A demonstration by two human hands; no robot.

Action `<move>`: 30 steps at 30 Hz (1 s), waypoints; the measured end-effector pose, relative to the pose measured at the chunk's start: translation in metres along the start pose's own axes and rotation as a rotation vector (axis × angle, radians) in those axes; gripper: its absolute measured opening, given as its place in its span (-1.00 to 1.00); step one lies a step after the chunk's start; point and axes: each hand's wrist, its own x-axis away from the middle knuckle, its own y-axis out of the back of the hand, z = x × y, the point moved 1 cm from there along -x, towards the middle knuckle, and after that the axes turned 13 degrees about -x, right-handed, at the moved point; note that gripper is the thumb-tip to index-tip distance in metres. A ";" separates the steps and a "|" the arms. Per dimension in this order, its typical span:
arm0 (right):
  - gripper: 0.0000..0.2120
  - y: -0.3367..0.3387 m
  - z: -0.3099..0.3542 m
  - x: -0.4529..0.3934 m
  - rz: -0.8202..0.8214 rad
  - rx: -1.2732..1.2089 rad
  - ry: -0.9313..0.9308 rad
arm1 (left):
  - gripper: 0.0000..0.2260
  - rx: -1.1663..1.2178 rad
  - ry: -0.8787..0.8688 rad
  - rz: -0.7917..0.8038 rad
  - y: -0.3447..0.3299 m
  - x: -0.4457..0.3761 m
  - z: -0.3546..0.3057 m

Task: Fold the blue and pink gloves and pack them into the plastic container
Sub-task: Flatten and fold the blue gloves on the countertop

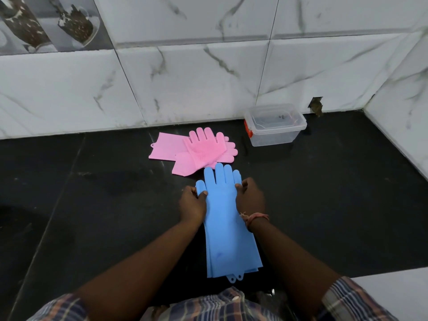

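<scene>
A black stone counter (92, 205) fills the lower frame under white marble wall tiles (208, 77); the stacked blue gloves (228, 228) lie flat at centre, fingers pointing up the frame; the pink gloves (196, 150) lie overlapped just above them; the clear plastic container (274, 125), lid on, sits at right of centre against the wall; the left hand (193, 201) pinches the blue thumb; the right hand (250, 198) grips the opposite edge, fingers curled.

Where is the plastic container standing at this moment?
In the head view the plastic container stands on the black counter at the far right, against the marble wall, just right of the pink gloves.
</scene>
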 end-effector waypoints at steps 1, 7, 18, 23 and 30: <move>-0.78 0.000 0.000 0.001 0.000 0.002 0.002 | -0.81 -0.019 -0.012 -0.016 0.000 0.001 0.001; -0.76 0.013 0.005 0.007 0.119 0.043 -0.052 | -0.79 -0.054 -0.072 -0.066 0.004 0.002 0.005; -0.74 0.058 -0.019 0.074 0.351 0.226 -0.183 | -0.55 -0.199 0.011 0.332 0.021 0.077 0.036; -0.80 0.057 -0.022 0.082 0.352 0.117 -0.229 | -0.75 -0.226 0.050 0.291 0.031 0.081 0.038; -0.85 0.057 -0.025 0.089 0.333 0.145 -0.227 | -0.77 -0.172 0.056 0.292 0.033 0.085 0.042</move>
